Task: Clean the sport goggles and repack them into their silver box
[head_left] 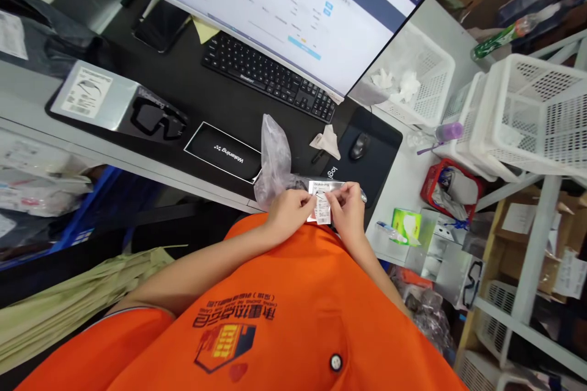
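Observation:
Close to my body at the desk's front edge, my left hand (290, 212) and my right hand (347, 209) pinch a small white printed label (323, 212) from its two sides. It lies over a larger white sticker headed "Wakening" (320, 184), which seems to be on a greyish box mostly hidden by my hands. Whether the small label touches the sticker beneath, I cannot tell. A crumpled clear plastic bag (275, 156) stands just beyond my left hand. Left of the bag lies a flat black "Wakening" case or box (223, 151) with a white outline.
A monitor (293, 6) stands over a black keyboard (268, 73). A mouse (360, 146) and crumpled tissue (328, 142) lie at right. A silver goggles box (119, 101) and a phone (161, 24) are at left. White baskets (541, 116) line the right side.

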A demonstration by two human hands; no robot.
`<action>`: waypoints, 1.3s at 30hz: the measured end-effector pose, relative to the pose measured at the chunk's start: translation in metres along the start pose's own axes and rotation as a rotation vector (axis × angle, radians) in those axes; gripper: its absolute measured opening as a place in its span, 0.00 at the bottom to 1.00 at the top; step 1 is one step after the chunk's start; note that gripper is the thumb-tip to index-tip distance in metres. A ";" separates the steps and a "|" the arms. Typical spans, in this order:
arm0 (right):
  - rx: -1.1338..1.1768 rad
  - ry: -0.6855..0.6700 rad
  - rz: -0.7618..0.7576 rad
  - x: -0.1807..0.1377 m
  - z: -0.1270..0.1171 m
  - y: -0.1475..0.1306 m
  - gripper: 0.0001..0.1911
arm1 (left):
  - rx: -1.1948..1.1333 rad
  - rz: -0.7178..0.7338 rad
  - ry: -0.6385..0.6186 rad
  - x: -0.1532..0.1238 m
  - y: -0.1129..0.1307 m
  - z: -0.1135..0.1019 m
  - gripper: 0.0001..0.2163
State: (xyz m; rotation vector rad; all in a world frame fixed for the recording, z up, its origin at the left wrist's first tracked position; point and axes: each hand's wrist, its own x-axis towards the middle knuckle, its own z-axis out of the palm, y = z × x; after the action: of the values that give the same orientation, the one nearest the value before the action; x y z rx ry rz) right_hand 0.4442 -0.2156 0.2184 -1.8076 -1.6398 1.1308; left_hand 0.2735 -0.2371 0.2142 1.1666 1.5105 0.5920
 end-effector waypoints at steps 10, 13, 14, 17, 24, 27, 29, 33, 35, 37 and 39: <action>0.000 0.026 0.004 0.001 0.003 -0.005 0.12 | 0.004 -0.046 0.008 0.002 0.006 -0.002 0.19; -0.004 0.023 0.016 0.002 0.002 -0.008 0.12 | -0.014 -0.041 0.010 0.004 0.004 -0.002 0.19; -0.009 0.021 0.017 0.003 0.002 -0.008 0.12 | -0.019 -0.041 0.008 0.005 0.003 -0.002 0.19; -0.028 0.016 0.012 0.004 0.001 -0.009 0.12 | -0.014 -0.047 0.004 0.008 0.002 -0.002 0.19; -0.054 0.012 0.025 0.006 0.000 -0.010 0.12 | 0.032 -0.101 -0.020 0.017 0.004 -0.005 0.23; -0.068 0.010 0.017 0.006 0.000 -0.011 0.12 | 0.033 -0.108 -0.026 0.019 0.005 -0.005 0.23; -0.078 0.009 0.014 0.007 0.000 -0.011 0.12 | 0.021 -0.113 -0.029 0.020 0.005 -0.005 0.23; -0.089 0.003 0.024 0.009 -0.001 -0.012 0.12 | -0.009 -0.138 -0.054 0.022 0.005 -0.006 0.24; -0.089 -0.006 0.029 0.009 -0.001 -0.013 0.12 | -0.015 -0.145 -0.068 0.023 0.004 -0.007 0.24; -0.095 -0.010 0.030 0.009 -0.002 -0.013 0.12 | -0.005 -0.147 -0.080 0.024 0.003 -0.008 0.24; -0.102 -0.009 0.032 0.009 -0.003 -0.014 0.12 | 0.029 -0.141 -0.063 0.024 0.002 -0.009 0.25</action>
State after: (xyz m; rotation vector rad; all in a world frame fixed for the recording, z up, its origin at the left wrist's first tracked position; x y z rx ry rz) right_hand 0.4380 -0.2034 0.2280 -1.9006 -1.7080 1.0878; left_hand 0.2679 -0.2127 0.2079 1.0801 1.5377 0.4360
